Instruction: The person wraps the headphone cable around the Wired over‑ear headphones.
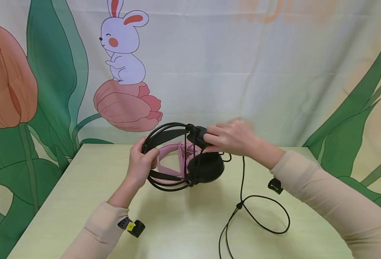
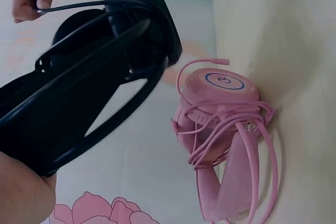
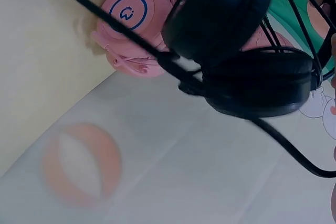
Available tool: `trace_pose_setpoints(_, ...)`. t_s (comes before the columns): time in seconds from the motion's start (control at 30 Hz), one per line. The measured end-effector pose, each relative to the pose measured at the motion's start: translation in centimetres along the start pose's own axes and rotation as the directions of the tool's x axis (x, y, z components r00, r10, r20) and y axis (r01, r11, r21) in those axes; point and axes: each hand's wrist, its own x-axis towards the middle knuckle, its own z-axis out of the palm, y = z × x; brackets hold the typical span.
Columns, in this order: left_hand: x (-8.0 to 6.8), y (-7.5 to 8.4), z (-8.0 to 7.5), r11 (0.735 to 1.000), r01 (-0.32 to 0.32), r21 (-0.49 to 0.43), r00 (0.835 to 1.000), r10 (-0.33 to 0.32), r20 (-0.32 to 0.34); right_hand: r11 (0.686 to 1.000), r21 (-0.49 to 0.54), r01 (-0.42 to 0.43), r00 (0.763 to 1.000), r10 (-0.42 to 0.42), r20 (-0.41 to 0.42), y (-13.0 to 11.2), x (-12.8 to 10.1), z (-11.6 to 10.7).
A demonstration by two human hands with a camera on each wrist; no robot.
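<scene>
Black headphones point(image 1: 206, 168) are held up over the table, their ear cups toward the right. My left hand point(image 1: 140, 162) grips the headband, with the thumb on the near side. Beside the far ear cup, my right hand point(image 1: 231, 136) pinches the black cable point(image 2: 79, 5), as the left wrist view shows. Turns of this cable run along the headband and across between the cups. Its loose length point(image 1: 242, 176) hangs from the right hand to the table. Behind the headphones a pink headset point(image 2: 223, 90) lies on the table, its own pink cord wound round it.
The pale table point(image 1: 177, 230) bears a loose loop of black cable point(image 1: 287, 216) at the right front. Behind the table hangs a printed curtain point(image 1: 203, 54) with a rabbit and tulips. Each wrist wears a small black camera.
</scene>
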Motion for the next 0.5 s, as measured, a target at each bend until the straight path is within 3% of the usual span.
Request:
trace_pose_setpoints(0.23,0.0,0.3,-0.6,0.996,-0.010,0.091,0.998,0.005,0.057,1.000,0.006,0.006,0.999,-0.006,0.054,0.5,-0.1,-0.1)
trace_pose_setpoints(0.5,0.0,1.1,-0.7,0.977,-0.027,0.213,0.991,-0.002,0.136,0.994,0.110,-0.024,0.997,0.015,0.077,1.2,-0.4,-0.1)
